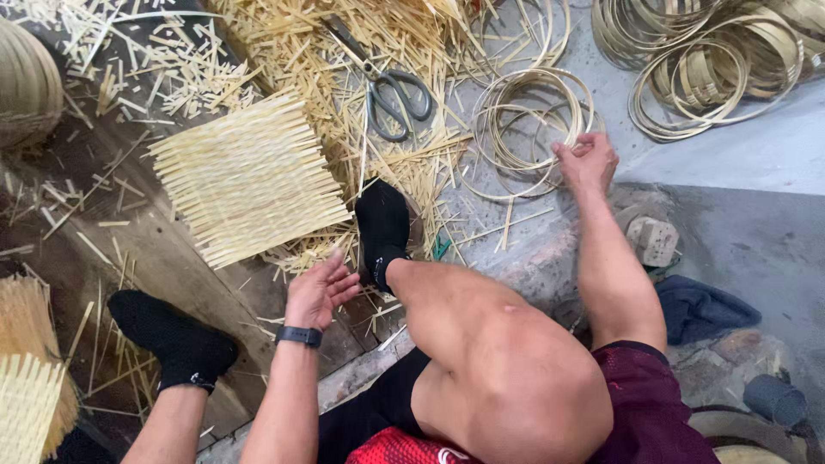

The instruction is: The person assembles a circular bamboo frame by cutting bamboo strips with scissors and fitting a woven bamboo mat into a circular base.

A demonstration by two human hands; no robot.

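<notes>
Mat (pixel 249 176) laid flat at 10 o'clock, pinned by foot (pixel 383 225) | left hand (pixel 320 290) held open, empty, beside mat's near edge | scissors (pixel 388 86) parked at 12 | right hand (pixel 586 160) closed on hoop (pixel 524 129) at 1 o'clock, pinched from loose rings.

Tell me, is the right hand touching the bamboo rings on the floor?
Touching. The head view shows the right hand with its fingers closed on the rim of the loose bamboo rings.
</notes>
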